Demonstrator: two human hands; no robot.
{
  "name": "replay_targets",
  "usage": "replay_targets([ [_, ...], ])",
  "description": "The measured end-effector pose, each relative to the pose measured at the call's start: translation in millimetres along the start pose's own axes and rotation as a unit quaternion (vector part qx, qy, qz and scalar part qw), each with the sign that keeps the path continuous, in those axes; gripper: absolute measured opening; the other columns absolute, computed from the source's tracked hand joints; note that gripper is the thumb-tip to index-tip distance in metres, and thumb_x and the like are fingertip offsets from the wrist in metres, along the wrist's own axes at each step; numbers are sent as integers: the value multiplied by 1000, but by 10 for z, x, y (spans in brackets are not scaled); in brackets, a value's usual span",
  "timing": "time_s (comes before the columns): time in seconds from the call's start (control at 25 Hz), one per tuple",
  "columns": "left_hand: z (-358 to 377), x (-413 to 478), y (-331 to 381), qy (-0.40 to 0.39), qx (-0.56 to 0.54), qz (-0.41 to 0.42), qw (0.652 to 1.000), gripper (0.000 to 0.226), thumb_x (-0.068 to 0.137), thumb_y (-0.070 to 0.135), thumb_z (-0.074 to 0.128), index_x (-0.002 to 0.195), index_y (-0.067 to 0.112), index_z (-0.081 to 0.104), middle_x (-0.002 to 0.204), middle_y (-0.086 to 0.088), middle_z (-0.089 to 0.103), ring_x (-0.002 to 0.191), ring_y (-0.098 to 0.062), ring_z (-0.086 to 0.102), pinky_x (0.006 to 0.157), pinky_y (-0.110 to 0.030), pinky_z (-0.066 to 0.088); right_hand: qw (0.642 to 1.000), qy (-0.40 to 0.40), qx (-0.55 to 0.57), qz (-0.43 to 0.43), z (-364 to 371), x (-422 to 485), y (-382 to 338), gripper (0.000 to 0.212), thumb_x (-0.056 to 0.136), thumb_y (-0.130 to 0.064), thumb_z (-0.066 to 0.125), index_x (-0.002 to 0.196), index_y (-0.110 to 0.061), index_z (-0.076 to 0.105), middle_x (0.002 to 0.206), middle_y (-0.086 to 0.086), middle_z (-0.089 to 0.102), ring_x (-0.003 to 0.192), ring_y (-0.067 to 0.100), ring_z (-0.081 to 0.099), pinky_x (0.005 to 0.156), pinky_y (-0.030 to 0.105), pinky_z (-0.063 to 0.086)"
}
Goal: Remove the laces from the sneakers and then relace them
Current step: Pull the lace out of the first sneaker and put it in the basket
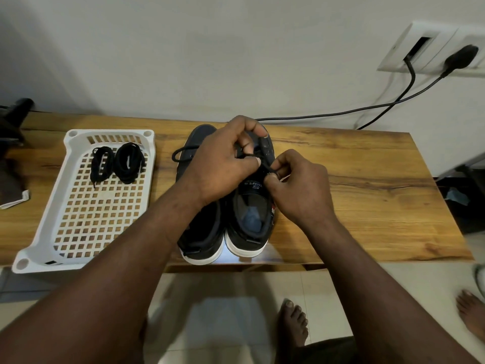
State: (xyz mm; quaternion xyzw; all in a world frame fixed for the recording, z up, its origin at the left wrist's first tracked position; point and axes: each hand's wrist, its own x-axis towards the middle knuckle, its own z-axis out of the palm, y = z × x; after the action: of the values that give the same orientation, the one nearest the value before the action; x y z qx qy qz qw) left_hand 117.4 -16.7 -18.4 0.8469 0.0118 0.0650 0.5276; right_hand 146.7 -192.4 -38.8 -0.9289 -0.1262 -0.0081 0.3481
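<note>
**A black lace (181, 151) is held in both hands over two sneakers on the wooden table (367, 195).**

Nearest, two sneakers are counted, heels toward the viewer and touching side by side: the left sneaker (202, 232) and the right sneaker (249, 219). Just beyond, above the right sneaker's tongue, the lace is held by the curled fingers of the left hand (220, 164), and a strand is pinched between thumb and forefinger of the right hand (296, 187). Which eyelet is being worked cannot be told. The lace is judged light, soft and limp, so it is best taken close to its tip. To the left, one white basket (39, 248) is seen, with two coiled laces (102, 161) (130, 162) lying at its far end. Farthest, two cables (341, 112) are run to the wall.
</note>
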Motion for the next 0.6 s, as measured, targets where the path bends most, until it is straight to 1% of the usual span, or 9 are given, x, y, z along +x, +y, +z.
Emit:
replay_targets([
  [0.08, -45, 17, -15, -15, 84, 25, 996, 29, 84, 15, 78, 107, 30, 70, 79, 10, 59, 71, -12, 56, 69, -32, 48, 1000, 5, 2, 9, 15, 16, -3, 11, 84, -21, 73, 93, -23, 67, 71, -11, 65, 68, 6, 63, 65, 33, 54],
  [0.16, -53, 7, -9, -5, 237, 46, 971, 12, 88, 29, 78, 100, 31, 75, 78, 14, 56, 84, -12, 54, 78, -35, 48, 1000, 7, 2, 11, 37, 18, -14, 11, 83, -22, 73, 92, -24, 67, 69, -11, 65, 67, 6, 63, 65, 32, 53],
  [0.24, -30, -21, -15, 24, 330, 51, 942, 12, 94, 39, 71, 95, 28, 75, 81, 13, 56, 97, -18, 51, 84, -39, 47, 1000, 7, 5, 14, 48, 19, -18, 11, 82, -21, 73, 91, -25, 67, 69, -11, 65, 67, 5, 62, 64, 30, 52],
  [0.32, -16, -19, -36, 57, 262, 27, 963, 18, 97, 40, 66, 89, 26, 73, 83, 9, 63, 97, -20, 52, 86, -43, 47, 1000, 3, 6, 18, 50, 21, -15, 11, 83, -21, 72, 91, -25, 67, 69, -11, 65, 66, 4, 62, 62, 28, 50],
  [0.4, -53, -7, 30, 83, -8, -48, 995, 21, 98, 38, 61, 83, 26, 69, 80, 3, 71, 85, -21, 61, 83, -48, 52, 1000, -2, 6, 22, 49, 22, -13, 11, 83, -21, 72, 91, -26, 66, 70, -11, 65, 66, 3, 62, 62, 27, 49],
  [0.44, -77, -3, 61, 89, -116, -75, 987, 19, 97, 37, 60, 84, 26, 66, 77, 1, 71, 78, -22, 63, 82, -50, 54, 1000, -2, 5, 23, 51, 19, -15, 11, 83, -21, 72, 91, -26, 67, 70, -11, 65, 67, 3, 62, 62, 27, 50],
  [0.48, -104, -6, 91, 83, -147, -74, 983, 15, 97, 35, 63, 86, 25, 65, 73, 0, 68, 72, -21, 62, 79, -48, 56, 1000, -1, 4, 23, 54, 18, -17, 10, 83, -21, 72, 91, -26, 67, 70, -12, 65, 67, 4, 62, 63, 28, 51],
  [0.52, -130, -18, 108, 73, -106, -58, 990, 11, 96, 34, 68, 90, 25, 65, 69, 2, 64, 67, -15, 60, 75, -39, 56, 1000, -1, 3, 23, 56, 17, -19, 10, 83, -22, 72, 91, -26, 67, 70, -12, 65, 67, 4, 61, 63, 28, 51],
  [0.6, -152, -39, 76, 45, 75, -16, 996, 12, 90, 33, 78, 94, 26, 69, 63, 10, 57, 60, -2, 54, 65, -23, 47, 1000, -2, 2, 23, 60, 18, -25, 11, 84, -22, 72, 92, -26, 66, 70, -12, 65, 67, 3, 61, 62, 28, 51],
])
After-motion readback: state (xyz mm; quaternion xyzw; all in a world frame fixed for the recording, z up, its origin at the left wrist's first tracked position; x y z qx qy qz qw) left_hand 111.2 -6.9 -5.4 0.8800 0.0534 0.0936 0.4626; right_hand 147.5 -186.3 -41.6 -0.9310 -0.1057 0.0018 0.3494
